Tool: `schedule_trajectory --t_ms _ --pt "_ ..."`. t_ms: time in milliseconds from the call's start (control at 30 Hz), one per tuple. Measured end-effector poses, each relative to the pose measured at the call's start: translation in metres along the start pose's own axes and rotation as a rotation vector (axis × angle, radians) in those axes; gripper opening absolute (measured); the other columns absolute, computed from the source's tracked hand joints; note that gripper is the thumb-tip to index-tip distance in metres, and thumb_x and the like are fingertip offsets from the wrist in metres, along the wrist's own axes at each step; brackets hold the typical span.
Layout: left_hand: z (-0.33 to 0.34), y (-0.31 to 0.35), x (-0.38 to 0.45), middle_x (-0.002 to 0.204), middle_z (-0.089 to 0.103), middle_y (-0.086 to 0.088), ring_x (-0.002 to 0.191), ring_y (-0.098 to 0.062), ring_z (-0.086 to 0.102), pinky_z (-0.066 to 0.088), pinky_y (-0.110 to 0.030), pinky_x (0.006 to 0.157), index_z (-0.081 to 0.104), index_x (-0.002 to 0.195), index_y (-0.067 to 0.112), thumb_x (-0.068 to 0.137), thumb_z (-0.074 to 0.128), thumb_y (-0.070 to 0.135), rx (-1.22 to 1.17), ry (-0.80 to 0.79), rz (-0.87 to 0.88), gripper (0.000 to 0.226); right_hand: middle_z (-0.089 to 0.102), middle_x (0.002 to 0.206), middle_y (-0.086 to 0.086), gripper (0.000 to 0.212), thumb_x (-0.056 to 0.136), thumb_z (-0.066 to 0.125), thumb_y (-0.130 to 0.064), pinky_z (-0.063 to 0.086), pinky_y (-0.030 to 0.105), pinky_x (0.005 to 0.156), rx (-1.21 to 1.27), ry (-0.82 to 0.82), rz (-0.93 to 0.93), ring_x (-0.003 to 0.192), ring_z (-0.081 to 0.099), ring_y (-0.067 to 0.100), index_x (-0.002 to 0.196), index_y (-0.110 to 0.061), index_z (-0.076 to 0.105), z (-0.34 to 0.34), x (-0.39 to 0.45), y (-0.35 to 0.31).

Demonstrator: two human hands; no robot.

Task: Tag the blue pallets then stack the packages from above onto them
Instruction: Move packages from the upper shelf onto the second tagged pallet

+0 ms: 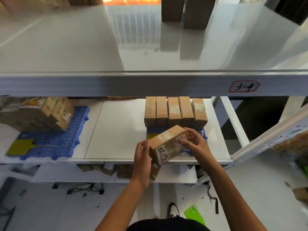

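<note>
Both blue pallets wore yellow tags, the left pallet stacked, the centre pallet bearing one row; both hands' grip, left hand and right hand, clamped a package at centre frame; two packages remained at upper right.

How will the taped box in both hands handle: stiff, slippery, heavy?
The box probably stays stiff: its edges look square under the grip of the left hand and right hand. The glossy tape may be slick. It seems light, held at the ends by fingertips.
</note>
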State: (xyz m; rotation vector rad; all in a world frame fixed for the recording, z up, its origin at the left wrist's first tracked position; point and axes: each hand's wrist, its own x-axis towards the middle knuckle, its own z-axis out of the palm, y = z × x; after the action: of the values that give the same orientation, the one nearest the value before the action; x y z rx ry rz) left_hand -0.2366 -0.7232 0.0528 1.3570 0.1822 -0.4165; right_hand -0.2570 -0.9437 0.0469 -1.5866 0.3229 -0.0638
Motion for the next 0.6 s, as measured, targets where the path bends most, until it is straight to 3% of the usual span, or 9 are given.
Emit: schedule_trajectory --t_ms 100,200,367,500,600 --pt "-0.006 0.006 0.011 0.120 0.068 -0.001 0.109 -0.019 0.070 0.063 -0.037 0.082 0.052 0.126 0.032 0.087 0.045 0.075 -0.024 0.035 0.020 0.058 0.076 0.114 -0.007 0.035 0.092 0.075 -0.040 0.061 0.024 0.074 -0.004 -0.006 -0.005 0.106 0.074 0.013 0.125 -0.037 0.065 0.007 0.005 -0.007" --pt "-0.007 0.020 0.032 0.122 0.067 -0.002 0.113 -0.020 0.068 0.063 -0.037 0.081 0.056 0.125 0.031 0.090 0.045 0.071 -0.026 0.035 0.054 0.054 0.079 0.107 -0.004 0.031 0.094 0.075 -0.028 0.061 0.022 0.072 -0.011 0.022 -0.017 0.099 0.076 0.012 0.124 -0.025 0.068 0.020 0.023 -0.021" --pt "0.003 0.059 0.096 0.116 0.060 -0.003 0.102 -0.017 0.067 0.066 -0.034 0.074 0.040 0.122 0.031 0.103 0.036 0.058 0.156 0.226 0.098 0.034 0.080 0.095 -0.005 0.036 0.086 0.082 -0.035 0.061 0.018 0.068 -0.074 0.188 -0.014 0.087 0.078 0.008 0.118 -0.020 0.075 0.037 0.072 -0.052" --pt "0.010 0.074 0.141 0.131 0.064 -0.006 0.115 -0.023 0.064 0.062 -0.039 0.093 0.058 0.133 0.022 0.106 0.037 0.049 0.483 0.203 0.151 0.044 0.078 0.103 -0.005 0.042 0.086 0.081 -0.039 0.063 0.028 0.080 -0.194 0.362 0.022 0.090 0.074 0.011 0.122 -0.017 0.075 0.043 0.111 -0.061" --pt "0.010 0.070 0.157 0.139 0.059 -0.007 0.125 -0.028 0.059 0.057 -0.046 0.101 0.053 0.143 0.020 0.103 0.045 0.043 0.640 0.138 0.091 0.046 0.079 0.100 -0.001 0.038 0.086 0.080 -0.037 0.065 0.036 0.081 -0.258 0.388 0.073 0.080 0.075 0.015 0.118 -0.016 0.078 0.041 0.127 -0.058"
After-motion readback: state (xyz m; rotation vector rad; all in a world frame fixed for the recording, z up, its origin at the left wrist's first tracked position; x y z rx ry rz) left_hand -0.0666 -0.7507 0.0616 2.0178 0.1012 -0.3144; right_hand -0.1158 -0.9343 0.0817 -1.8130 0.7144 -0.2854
